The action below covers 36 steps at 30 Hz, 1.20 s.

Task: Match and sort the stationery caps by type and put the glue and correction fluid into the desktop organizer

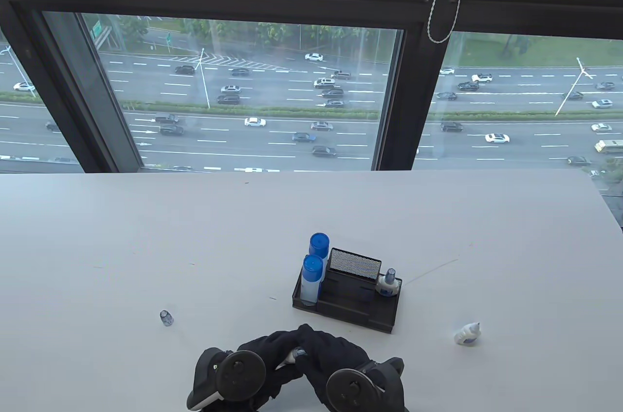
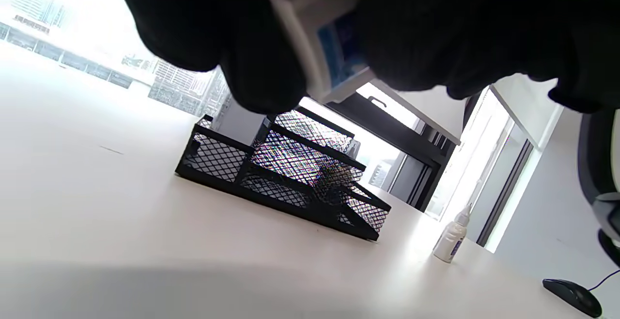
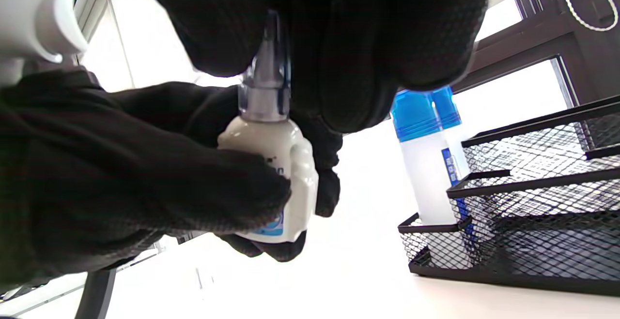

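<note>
Now left hand (image 3: 145,183) grips the correction fluid bottle (image 3: 271,164) steady, just in front of the organizer (image 1: 348,305), so right hand (image 3: 339,43) fingers, pinching the cap (image 3: 266,82), can seat it.

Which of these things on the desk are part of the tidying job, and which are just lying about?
Part of the job:
- correction fluid bottle held in the left hand, right hand on its cap
- two glue sticks in the mesh organizer
- capped bottle in the organizer
- uncapped bottle on the table
- loose cap

Just lying about:
- computer mouse
</note>
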Each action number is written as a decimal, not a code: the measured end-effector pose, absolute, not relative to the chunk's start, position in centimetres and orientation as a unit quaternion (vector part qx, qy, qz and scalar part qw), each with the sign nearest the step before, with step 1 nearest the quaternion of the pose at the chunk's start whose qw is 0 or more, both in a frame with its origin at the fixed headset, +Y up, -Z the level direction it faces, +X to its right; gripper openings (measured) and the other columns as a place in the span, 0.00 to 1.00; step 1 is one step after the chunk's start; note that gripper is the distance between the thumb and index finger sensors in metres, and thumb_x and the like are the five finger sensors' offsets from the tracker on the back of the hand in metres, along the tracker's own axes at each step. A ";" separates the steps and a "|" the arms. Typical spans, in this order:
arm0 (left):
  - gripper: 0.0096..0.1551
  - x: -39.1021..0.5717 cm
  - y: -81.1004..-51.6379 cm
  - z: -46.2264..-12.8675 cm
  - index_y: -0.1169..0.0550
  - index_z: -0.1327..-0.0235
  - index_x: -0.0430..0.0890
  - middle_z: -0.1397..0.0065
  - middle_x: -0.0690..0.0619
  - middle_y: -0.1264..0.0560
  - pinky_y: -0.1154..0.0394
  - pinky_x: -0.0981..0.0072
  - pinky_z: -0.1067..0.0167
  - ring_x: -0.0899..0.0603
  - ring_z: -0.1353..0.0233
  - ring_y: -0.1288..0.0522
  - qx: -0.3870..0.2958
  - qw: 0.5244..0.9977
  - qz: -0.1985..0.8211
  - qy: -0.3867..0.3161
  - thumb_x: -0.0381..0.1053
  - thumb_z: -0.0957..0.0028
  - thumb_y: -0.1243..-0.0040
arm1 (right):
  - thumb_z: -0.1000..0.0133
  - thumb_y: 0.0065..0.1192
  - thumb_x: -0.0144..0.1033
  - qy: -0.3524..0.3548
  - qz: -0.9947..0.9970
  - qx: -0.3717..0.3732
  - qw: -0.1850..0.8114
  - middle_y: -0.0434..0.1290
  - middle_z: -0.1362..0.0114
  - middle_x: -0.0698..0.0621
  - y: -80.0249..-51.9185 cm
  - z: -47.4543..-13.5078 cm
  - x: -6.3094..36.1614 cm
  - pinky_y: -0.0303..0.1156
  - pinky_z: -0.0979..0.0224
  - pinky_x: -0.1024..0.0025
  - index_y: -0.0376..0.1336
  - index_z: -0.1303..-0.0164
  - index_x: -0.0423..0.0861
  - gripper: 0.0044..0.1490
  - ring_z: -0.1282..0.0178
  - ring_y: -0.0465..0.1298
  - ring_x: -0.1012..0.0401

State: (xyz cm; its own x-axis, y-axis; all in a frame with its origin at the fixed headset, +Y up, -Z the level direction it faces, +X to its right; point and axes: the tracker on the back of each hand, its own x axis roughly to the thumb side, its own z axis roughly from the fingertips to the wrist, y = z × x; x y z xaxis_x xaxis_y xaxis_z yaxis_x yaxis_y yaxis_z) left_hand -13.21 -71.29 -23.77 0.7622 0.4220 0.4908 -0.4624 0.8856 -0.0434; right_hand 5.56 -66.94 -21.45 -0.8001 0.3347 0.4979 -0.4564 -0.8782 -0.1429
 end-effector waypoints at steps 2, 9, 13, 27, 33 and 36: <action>0.35 -13.2 -71.2 -23.8 0.28 0.26 0.54 0.26 0.53 0.22 0.21 0.48 0.36 0.47 0.35 0.15 0.035 0.939 0.233 -0.251 0.60 0.47 0.33 | 0.46 0.68 0.41 -0.129 0.939 0.235 0.215 0.79 0.36 0.46 -67.0 -21.5 5.6 0.78 0.38 0.56 0.67 0.30 0.47 0.32 0.46 0.83 0.56; 0.43 -14.2 -71.2 -23.9 0.33 0.21 0.53 0.19 0.49 0.28 0.26 0.41 0.31 0.42 0.26 0.20 0.061 0.962 0.137 -0.230 0.69 0.48 0.39 | 0.46 0.69 0.41 -0.141 0.948 0.193 0.212 0.80 0.38 0.45 -65.9 -22.4 7.2 0.78 0.39 0.56 0.69 0.32 0.46 0.31 0.47 0.83 0.56; 0.44 -15.6 -71.3 -24.3 0.33 0.20 0.53 0.18 0.49 0.29 0.28 0.39 0.30 0.40 0.23 0.22 0.055 0.967 0.141 -0.205 0.72 0.48 0.42 | 0.46 0.70 0.40 -0.162 0.946 0.152 0.238 0.79 0.37 0.45 -63.7 -23.4 9.5 0.77 0.38 0.55 0.69 0.32 0.48 0.30 0.47 0.83 0.55; 0.42 -15.7 -71.3 -24.4 0.32 0.21 0.54 0.18 0.49 0.28 0.28 0.40 0.30 0.41 0.24 0.22 0.068 0.966 0.152 -0.198 0.72 0.46 0.43 | 0.44 0.68 0.39 -0.137 0.983 -0.018 0.118 0.78 0.34 0.44 -62.6 -29.6 17.1 0.75 0.35 0.53 0.68 0.30 0.47 0.31 0.43 0.82 0.53; 0.42 -14.9 -71.7 -24.2 0.32 0.21 0.54 0.19 0.49 0.28 0.28 0.40 0.30 0.41 0.24 0.22 0.059 0.967 0.127 -0.214 0.72 0.47 0.43 | 0.45 0.70 0.39 -0.107 0.991 -0.025 0.069 0.79 0.35 0.44 -66.1 -32.0 16.0 0.76 0.36 0.54 0.69 0.31 0.46 0.31 0.44 0.82 0.53; 0.42 -14.9 -71.7 -24.2 0.32 0.21 0.54 0.18 0.49 0.28 0.28 0.40 0.30 0.41 0.24 0.21 0.058 0.967 0.127 -0.215 0.72 0.47 0.43 | 0.46 0.71 0.39 -0.086 0.994 -0.029 0.054 0.80 0.36 0.44 -67.6 -32.9 15.6 0.77 0.37 0.54 0.69 0.32 0.45 0.31 0.45 0.83 0.54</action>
